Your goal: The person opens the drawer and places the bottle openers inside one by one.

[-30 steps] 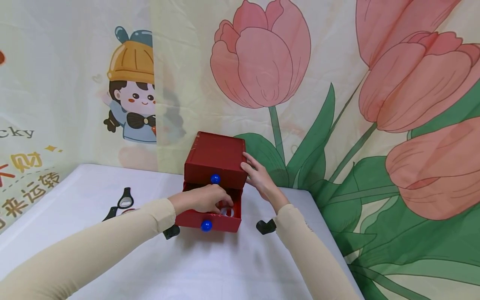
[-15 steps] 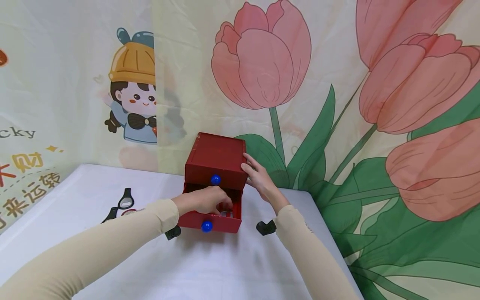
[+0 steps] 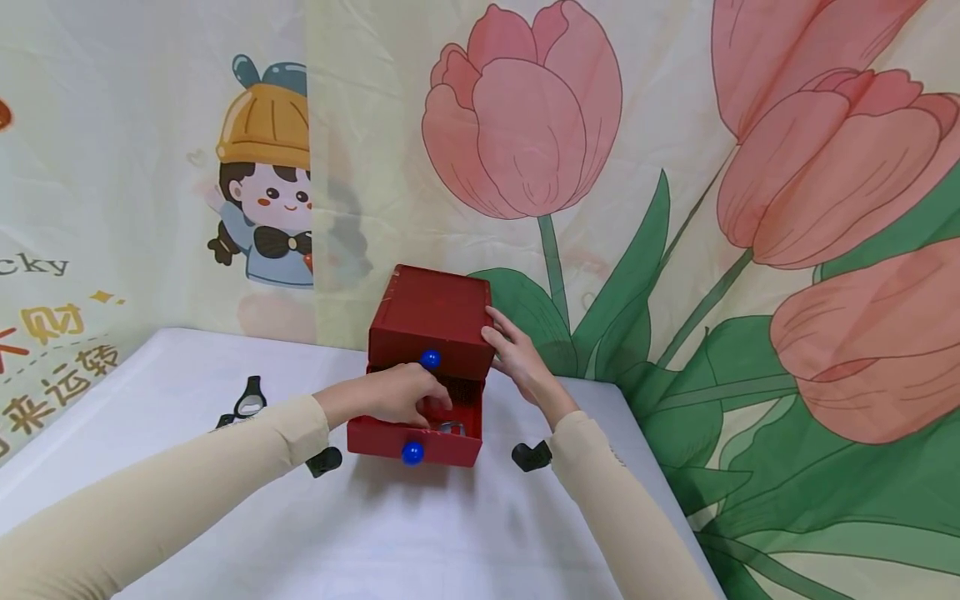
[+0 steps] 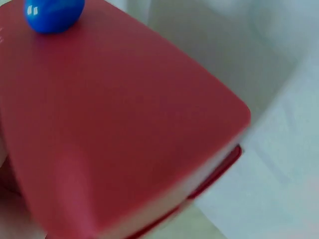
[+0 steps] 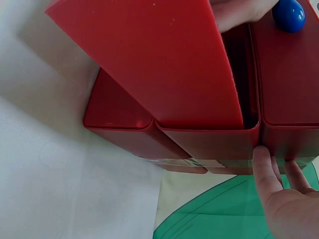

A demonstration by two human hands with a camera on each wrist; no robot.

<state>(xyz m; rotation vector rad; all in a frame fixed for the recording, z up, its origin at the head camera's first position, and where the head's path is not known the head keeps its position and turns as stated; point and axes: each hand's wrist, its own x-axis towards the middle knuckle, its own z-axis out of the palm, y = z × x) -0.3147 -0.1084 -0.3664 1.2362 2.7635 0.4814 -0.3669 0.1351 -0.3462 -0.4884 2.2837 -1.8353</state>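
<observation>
A red drawer box (image 3: 435,302) with blue ball knobs stands at the table's back. Its middle drawer (image 3: 450,452) is pulled out, below the top drawer and above another tier that shows in the right wrist view. My left hand (image 3: 397,393) reaches over the drawer's left part, fingers bent loosely down inside it, tips partly hidden. Beside them lies a small shiny grey thing (image 3: 452,427), mostly behind the drawer front. My right hand (image 3: 519,357) rests against the box's right side; in the right wrist view its fingers (image 5: 264,169) touch the upper tier.
On the white table (image 3: 420,542), left of the box, lies a black-handled thing with a ring-shaped head (image 3: 251,402); another dark piece beside it is partly covered by the left sleeve (image 3: 247,467). A printed tulip cloth (image 3: 525,125) hangs right behind the table.
My left hand has shifted left inside the drawer, away from the shiny thing, which now lies lower behind the drawer front. My right hand has stayed on the box.
</observation>
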